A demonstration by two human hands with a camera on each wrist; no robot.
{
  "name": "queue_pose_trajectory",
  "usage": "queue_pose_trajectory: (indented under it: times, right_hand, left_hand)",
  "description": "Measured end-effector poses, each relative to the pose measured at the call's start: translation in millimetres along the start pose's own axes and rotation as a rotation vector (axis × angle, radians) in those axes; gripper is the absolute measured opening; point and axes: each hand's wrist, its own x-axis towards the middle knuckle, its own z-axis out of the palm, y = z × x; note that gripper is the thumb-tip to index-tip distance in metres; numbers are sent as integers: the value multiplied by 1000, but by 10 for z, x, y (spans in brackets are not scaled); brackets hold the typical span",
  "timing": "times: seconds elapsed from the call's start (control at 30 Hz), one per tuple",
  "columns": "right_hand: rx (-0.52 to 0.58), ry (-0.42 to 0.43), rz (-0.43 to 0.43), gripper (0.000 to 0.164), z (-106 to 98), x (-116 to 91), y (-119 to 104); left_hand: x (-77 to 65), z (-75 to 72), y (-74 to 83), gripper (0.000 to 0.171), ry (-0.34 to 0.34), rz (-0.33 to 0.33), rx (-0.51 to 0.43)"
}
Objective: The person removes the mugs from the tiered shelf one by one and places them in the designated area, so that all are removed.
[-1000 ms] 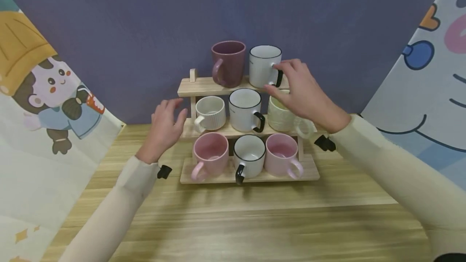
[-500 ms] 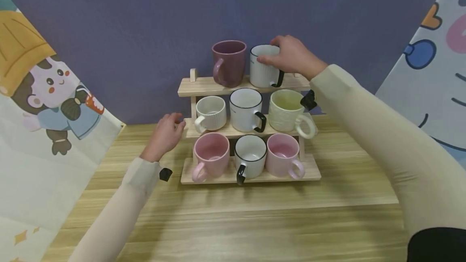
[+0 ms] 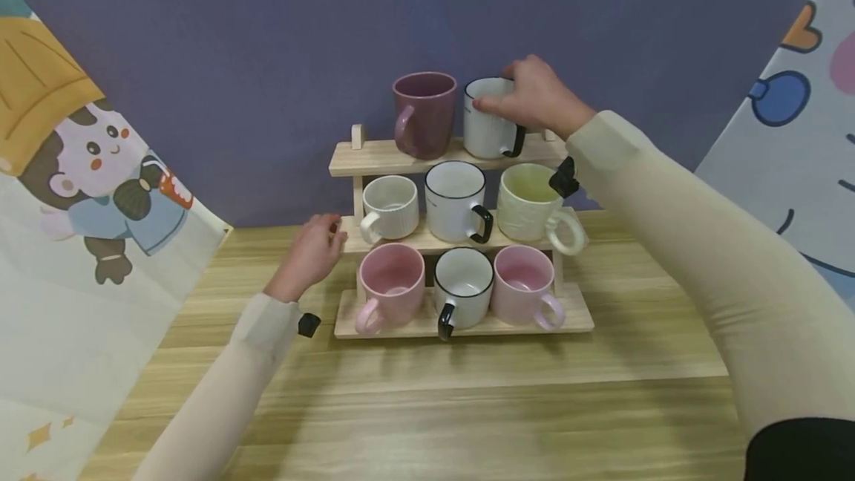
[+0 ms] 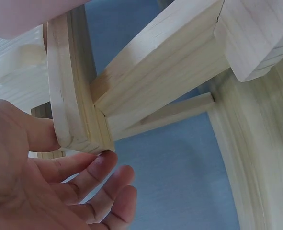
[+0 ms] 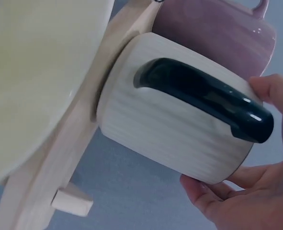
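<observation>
On the top tier of a wooden shelf rack [image 3: 374, 158] stands a white mug with a black handle [image 3: 486, 125]. My right hand [image 3: 539, 99] grips this mug's rim from above, thumb at the front and fingers at the far side. In the right wrist view the mug [image 5: 170, 124] sits on the board with its handle towards the camera. My left hand [image 3: 310, 254] is at the left end of the middle tier. The left wrist view has its thumb and fingers around the corner of that board [image 4: 79, 105].
A mauve mug [image 3: 427, 121] stands left of the gripped mug. Cream [image 3: 394, 210], white [image 3: 454, 203] and yellow-green [image 3: 528, 203] mugs fill the middle tier. Below them are two pink mugs [image 3: 394, 288] [image 3: 521, 288] flanking a white one [image 3: 463, 292]. A blue-grey wall [image 3: 267, 58] rises behind.
My right hand has risen from the white mug's handle side to its rim and taken hold there. The left hand has lowered slightly and come to the middle board's end.
</observation>
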Motion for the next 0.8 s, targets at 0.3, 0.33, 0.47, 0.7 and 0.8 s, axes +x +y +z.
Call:
queue_pose_trajectory:
  times: [0.3, 0.33, 0.47, 0.7, 0.8]
  right_hand:
    - [39, 120, 90, 88, -221, -136, 150]
    - [42, 134, 101, 88, -253, -155, 178]
    - [34, 169, 103, 87, -377, -218, 318]
    - [15, 173, 84, 85, -581, -376, 708]
    - [-9, 163, 110, 85, -633, -463, 896]
  left_hand:
    - [0, 17, -5, 42, -8, 13, -18]
    - [2, 16, -7, 42, -8, 15, -19]
    - [-12, -5, -20, 43, -7, 15, -16]
    - [-21, -32, -53, 43, -1, 4, -3]
    - [-32, -44, -58, 43, -1, 7, -5]
